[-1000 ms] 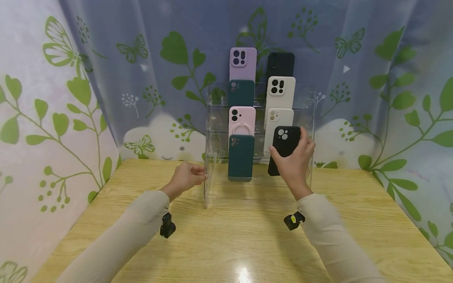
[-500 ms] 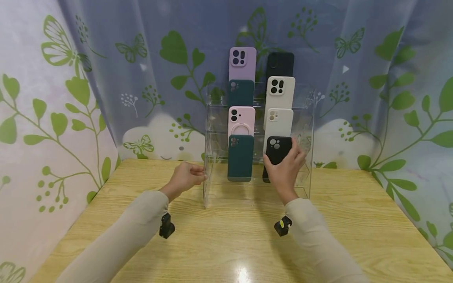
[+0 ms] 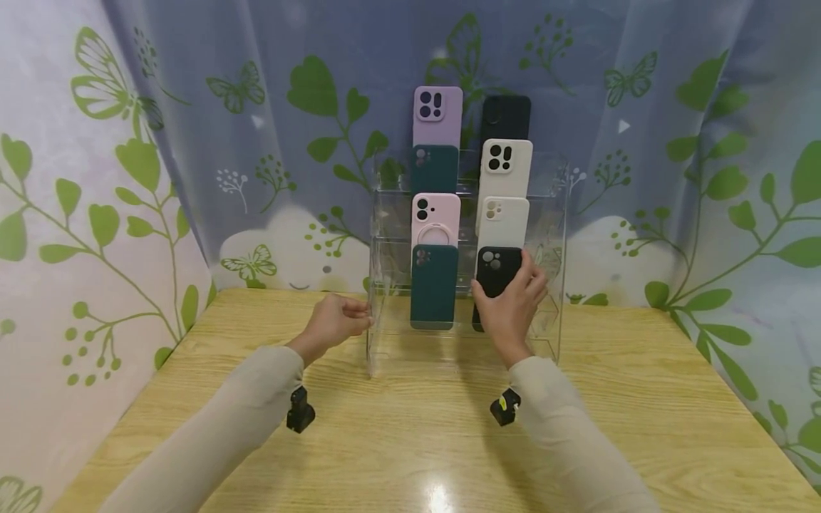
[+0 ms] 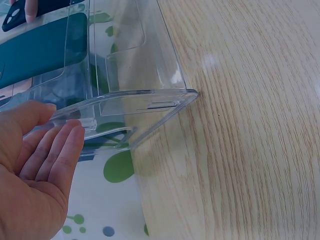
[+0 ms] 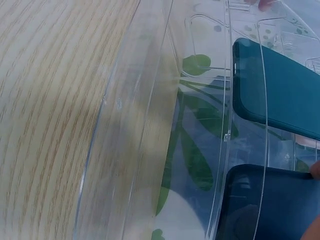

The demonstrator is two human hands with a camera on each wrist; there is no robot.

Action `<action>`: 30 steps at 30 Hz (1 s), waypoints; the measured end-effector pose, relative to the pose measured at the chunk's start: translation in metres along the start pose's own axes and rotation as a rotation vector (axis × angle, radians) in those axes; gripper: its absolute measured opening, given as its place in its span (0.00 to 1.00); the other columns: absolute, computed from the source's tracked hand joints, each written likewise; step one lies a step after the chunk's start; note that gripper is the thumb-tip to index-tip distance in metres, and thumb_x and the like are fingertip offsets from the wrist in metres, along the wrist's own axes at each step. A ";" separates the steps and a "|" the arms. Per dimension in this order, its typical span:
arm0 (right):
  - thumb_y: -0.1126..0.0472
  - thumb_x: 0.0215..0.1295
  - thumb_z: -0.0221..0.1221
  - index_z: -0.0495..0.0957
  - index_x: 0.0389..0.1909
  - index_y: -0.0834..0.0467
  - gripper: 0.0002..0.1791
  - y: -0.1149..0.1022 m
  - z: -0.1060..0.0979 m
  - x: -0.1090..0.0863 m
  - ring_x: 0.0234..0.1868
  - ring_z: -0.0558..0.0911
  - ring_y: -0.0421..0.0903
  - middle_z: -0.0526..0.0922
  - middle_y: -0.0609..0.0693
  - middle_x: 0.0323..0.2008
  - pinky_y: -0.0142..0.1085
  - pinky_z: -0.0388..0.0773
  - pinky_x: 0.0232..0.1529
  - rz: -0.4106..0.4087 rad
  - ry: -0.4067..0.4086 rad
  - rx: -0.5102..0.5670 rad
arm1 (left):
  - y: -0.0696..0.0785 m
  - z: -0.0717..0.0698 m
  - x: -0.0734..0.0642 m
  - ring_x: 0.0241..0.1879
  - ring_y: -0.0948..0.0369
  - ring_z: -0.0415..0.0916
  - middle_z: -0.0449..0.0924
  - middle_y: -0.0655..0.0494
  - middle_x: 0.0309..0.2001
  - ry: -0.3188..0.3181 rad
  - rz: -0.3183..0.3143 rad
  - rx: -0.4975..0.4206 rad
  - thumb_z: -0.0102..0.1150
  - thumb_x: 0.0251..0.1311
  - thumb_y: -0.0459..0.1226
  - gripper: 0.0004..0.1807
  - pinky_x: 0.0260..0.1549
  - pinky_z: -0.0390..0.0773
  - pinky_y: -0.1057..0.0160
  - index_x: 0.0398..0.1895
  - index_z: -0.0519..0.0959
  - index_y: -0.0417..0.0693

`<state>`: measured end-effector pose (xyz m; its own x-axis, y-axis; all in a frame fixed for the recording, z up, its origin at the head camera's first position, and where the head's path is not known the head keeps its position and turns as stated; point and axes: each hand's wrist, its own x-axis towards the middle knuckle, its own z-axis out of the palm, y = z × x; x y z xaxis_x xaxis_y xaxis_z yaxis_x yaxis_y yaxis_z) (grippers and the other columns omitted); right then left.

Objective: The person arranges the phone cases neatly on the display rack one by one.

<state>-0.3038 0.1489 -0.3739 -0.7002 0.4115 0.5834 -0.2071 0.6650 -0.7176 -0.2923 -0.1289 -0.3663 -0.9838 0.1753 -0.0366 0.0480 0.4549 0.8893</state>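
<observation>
A clear acrylic display stand (image 3: 410, 349) with stepped tiers stands on the table. My right hand (image 3: 511, 310) holds a black phone case (image 3: 499, 269) by its two long sides, thumb on the left edge and fingers on the right. The case's lower end sits behind the front lip of the lowest tier, as the right wrist view shows. Left of it, a teal phone case (image 3: 433, 288) leans on the same tier. My left hand (image 3: 335, 322) pinches the stand's left side panel (image 4: 145, 95) between thumb and fingers.
Above the teal case rise a pink case with a ring (image 3: 436, 214), another teal case (image 3: 435, 167) and a purple case (image 3: 439, 128). The right column holds two white cases and a black case (image 3: 507, 117) at the top. A patterned curtain (image 3: 288, 178) hangs behind the wooden table (image 3: 398, 442).
My right hand has moved left and down with the black phone case, from in front of the right column to the lowest tier, and the case has straightened. My left hand stays put.
</observation>
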 end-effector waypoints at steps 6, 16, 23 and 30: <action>0.51 0.55 0.69 0.51 0.73 0.54 0.49 0.001 0.000 -0.001 0.56 0.60 0.61 0.58 0.63 0.59 0.56 0.68 0.55 -0.004 -0.002 -0.005 | 0.000 0.001 -0.001 0.48 0.49 0.80 0.79 0.37 0.51 0.004 -0.007 0.001 0.61 0.62 0.32 0.21 0.43 0.85 0.59 0.57 0.75 0.30; 0.50 0.55 0.69 0.50 0.74 0.55 0.50 0.003 -0.001 -0.001 0.58 0.60 0.61 0.57 0.63 0.61 0.57 0.68 0.56 -0.013 -0.002 -0.023 | 0.000 0.002 0.002 0.48 0.48 0.80 0.80 0.37 0.50 0.009 -0.004 -0.004 0.61 0.61 0.32 0.21 0.46 0.84 0.56 0.56 0.75 0.30; 0.51 0.55 0.70 0.50 0.74 0.57 0.51 0.007 -0.005 -0.002 0.60 0.60 0.61 0.57 0.63 0.63 0.57 0.68 0.58 -0.029 -0.009 -0.030 | 0.001 0.003 0.003 0.50 0.48 0.79 0.80 0.37 0.50 0.017 0.004 -0.009 0.61 0.61 0.31 0.20 0.43 0.85 0.60 0.56 0.76 0.30; 0.53 0.60 0.66 0.46 0.75 0.58 0.50 0.011 -0.017 -0.006 0.66 0.56 0.62 0.54 0.65 0.67 0.58 0.63 0.64 -0.054 -0.129 -0.025 | -0.004 0.003 0.002 0.48 0.49 0.80 0.80 0.38 0.50 0.018 0.016 0.012 0.62 0.61 0.33 0.21 0.43 0.85 0.58 0.57 0.76 0.33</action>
<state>-0.2900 0.1643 -0.3789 -0.7708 0.2925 0.5660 -0.2306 0.7001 -0.6758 -0.2940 -0.1273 -0.3711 -0.9859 0.1668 -0.0142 0.0656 0.4628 0.8840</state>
